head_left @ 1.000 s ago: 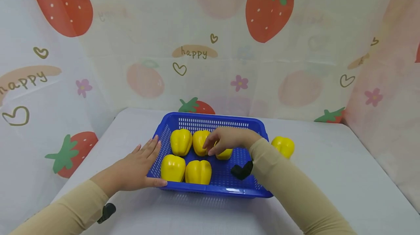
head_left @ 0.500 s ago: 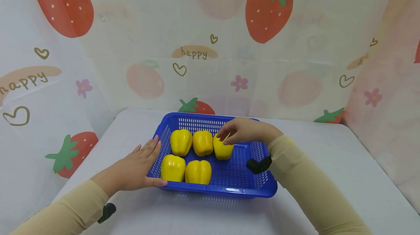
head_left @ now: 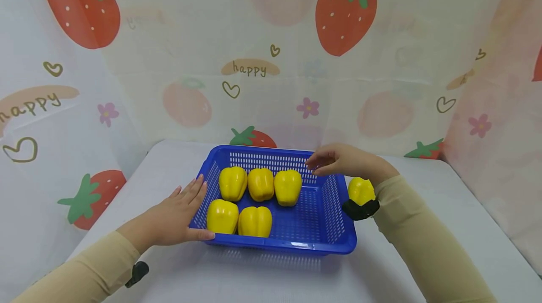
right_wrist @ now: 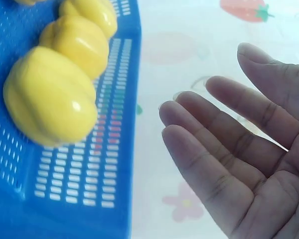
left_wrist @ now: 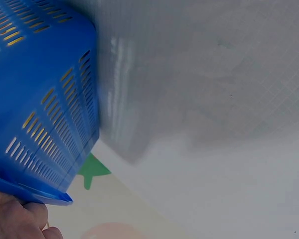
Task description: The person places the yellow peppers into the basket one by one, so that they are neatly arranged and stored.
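Note:
A blue plastic basket [head_left: 279, 243] holds several yellow bell peppers [head_left: 288, 188], three in a back row and two in front on the left. My left hand [head_left: 175, 216] rests on the basket's left rim, fingers straight and thumb at the front corner. Part of it shows by the rim in the left wrist view. My right hand [head_left: 348, 159] hovers over the back right corner, holding nothing. The right wrist view shows its fingers [right_wrist: 209, 164] relaxed and apart from the nearest pepper [right_wrist: 50, 97]. Another bell pepper [head_left: 361, 190] lies outside, right of the basket, partly hidden by a black wrist piece.
The basket stands on a white-covered table [head_left: 440, 209]. Behind it hangs a curtain [head_left: 254, 105] printed with strawberries and hearts, with more of it at both sides. Inside the basket, bare floor [head_left: 302, 223] shows on the right.
My right hand has moved right and back, away from the third back-row pepper, which now shows fully. The outside pepper, hidden half a second ago, shows again. The left hand stays put.

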A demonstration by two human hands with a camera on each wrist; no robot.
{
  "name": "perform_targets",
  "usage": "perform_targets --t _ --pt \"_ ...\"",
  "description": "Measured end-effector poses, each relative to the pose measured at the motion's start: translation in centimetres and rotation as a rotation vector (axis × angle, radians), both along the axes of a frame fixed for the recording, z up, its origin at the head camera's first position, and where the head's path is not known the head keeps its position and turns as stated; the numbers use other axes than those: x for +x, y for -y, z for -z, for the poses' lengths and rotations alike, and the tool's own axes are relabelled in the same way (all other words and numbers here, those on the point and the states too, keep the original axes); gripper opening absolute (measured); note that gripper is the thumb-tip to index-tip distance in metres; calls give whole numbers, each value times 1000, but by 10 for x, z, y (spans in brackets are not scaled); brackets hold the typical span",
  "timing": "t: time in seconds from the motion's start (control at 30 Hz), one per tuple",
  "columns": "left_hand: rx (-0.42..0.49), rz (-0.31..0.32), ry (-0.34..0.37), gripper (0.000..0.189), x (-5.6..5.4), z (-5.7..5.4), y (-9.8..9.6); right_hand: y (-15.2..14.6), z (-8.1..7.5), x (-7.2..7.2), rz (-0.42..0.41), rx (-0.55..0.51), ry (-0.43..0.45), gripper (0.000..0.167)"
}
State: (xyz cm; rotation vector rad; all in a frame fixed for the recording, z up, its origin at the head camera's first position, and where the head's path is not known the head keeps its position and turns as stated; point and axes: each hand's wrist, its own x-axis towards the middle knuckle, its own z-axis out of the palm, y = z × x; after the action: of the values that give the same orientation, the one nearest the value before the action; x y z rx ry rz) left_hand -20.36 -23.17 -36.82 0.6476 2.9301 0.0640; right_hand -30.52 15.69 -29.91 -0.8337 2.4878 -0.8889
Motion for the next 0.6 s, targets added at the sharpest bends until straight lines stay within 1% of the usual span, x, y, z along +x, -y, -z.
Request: perform_targets --t 0.33,0.5,0.6 --pt "-4 -3 -3 114 -1 3 1 -40 4 -2 41 -19 -15 29" --pt "0 -4 -7 114 0 1 0 -60 8 -1 97 -31 8 34" --pt "-1 -3 -12 114 0 1 0 -73 10 1 129 -48 7 36"
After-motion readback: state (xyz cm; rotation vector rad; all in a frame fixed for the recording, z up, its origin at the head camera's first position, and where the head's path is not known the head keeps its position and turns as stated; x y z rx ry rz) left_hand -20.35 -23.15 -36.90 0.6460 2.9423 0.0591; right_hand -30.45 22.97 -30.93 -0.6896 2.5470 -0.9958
